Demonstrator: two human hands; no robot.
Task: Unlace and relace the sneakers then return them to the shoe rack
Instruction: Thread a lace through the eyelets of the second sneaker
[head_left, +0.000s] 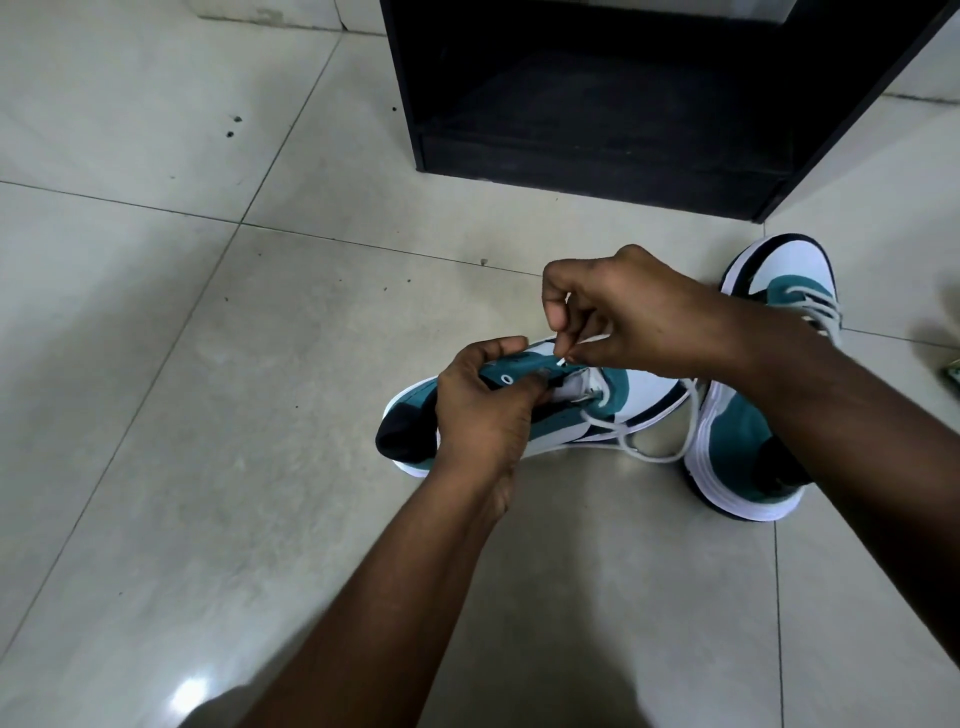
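A teal, white and navy sneaker (576, 415) lies on its side on the tiled floor. My left hand (483, 410) grips its upper near the eyelets. My right hand (623, 312) pinches the tip of its white lace (649, 441) right at an eyelet; the rest of the lace loops loose toward the right. The second sneaker (748, 457) stands to the right, partly hidden under my right forearm, its laced toe end showing beyond the arm. The black shoe rack (623, 104) stands just behind, its lower shelf bare.
Pale floor tiles (208, 364) spread out to the left and front, with small dark specks. A white wall base runs along the top left. Something small and greenish peeks in at the right edge (953, 371).
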